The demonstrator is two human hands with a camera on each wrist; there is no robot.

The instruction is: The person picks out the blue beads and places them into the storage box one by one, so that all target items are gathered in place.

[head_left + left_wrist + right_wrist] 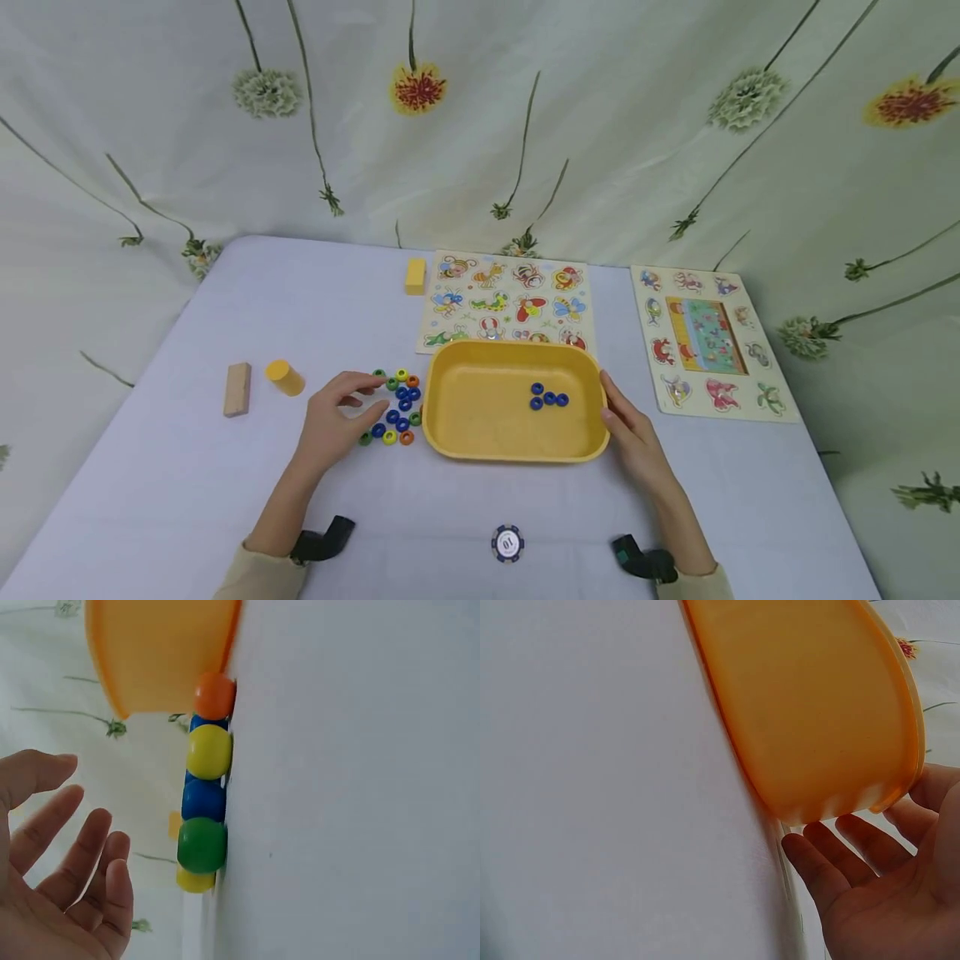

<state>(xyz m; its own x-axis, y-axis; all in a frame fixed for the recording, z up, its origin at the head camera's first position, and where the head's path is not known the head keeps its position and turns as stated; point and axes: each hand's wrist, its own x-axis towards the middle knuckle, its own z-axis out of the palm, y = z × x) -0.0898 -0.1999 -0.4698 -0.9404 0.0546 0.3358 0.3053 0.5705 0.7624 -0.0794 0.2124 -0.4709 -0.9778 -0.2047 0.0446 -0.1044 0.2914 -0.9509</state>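
My left hand [336, 423] hovers over a cluster of colored beads, thumb and fingers spread apart with nothing between them. The cluster has blue beads [392, 417], green beads [365, 438], yellow beads [389, 437] and orange beads [407, 437], standing left of a yellow plastic tray [480, 446]. In the left wrist view the fingers are loosely bent beside the green bead [202, 845]. Several blue beads [550, 398] lie inside the tray, right of its middle. At its right end my right hand [636, 437] holds the tray, thumb at the rim, fingertips against the outer wall [817, 750].
An insect puzzle board [510, 304] lies behind the tray and a sea-animal board [712, 342] at the right. A yellow block [416, 276], yellow cylinder [285, 377] and wooden block [237, 389] stand to the left. A poker chip [507, 543] lies in front.
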